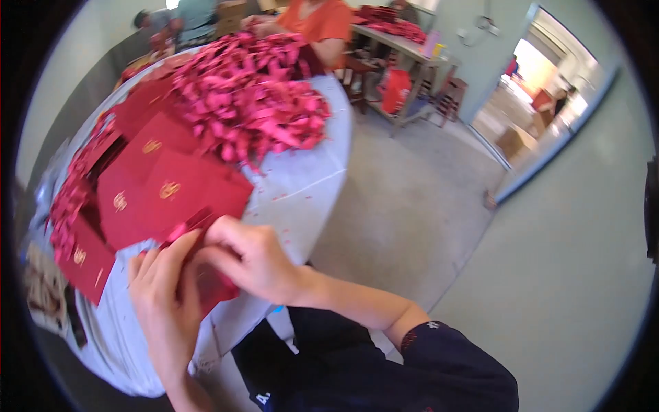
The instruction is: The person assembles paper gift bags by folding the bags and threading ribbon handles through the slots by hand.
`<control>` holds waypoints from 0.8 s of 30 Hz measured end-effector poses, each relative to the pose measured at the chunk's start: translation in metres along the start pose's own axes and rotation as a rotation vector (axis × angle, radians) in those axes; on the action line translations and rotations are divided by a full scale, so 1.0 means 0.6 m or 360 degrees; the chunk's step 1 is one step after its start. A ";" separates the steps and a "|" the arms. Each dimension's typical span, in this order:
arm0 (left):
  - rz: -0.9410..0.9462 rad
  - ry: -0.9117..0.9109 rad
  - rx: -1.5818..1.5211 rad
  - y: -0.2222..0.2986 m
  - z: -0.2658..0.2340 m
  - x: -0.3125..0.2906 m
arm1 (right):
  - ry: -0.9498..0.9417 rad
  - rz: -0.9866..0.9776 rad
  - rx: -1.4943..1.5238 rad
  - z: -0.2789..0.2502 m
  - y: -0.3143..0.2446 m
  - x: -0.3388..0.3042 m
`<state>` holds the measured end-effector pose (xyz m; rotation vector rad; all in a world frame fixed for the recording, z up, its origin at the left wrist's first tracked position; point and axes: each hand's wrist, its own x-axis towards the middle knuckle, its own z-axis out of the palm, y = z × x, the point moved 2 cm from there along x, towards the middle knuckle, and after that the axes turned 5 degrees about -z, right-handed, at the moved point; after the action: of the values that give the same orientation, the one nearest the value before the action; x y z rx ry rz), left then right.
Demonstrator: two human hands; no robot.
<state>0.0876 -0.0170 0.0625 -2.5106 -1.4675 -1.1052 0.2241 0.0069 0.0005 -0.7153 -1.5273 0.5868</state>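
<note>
Hands (255,259) pinched closed on one dark-red piece (218,292), above the near end of the table (305,180); this piece appears unfinished. Completion of the emblemed pieces (182,211) beyond cannot be determined.

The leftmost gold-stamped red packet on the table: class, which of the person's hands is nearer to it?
Left. The left hand is to the red packet's right, apart from it; the right hand is farther right.

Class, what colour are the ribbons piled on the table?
Pinkish-red ribbons, clearest in the head view.
</note>
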 end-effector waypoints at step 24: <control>-0.0032 -0.0007 -0.0100 -0.008 0.001 -0.011 | -0.1394 -0.0332 -0.0359 -0.055 -0.023 0.134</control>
<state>0.0822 -0.0192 0.0566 -2.5462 -1.4852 -1.1677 0.2542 0.0550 0.0677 -0.4634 -2.4771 0.6058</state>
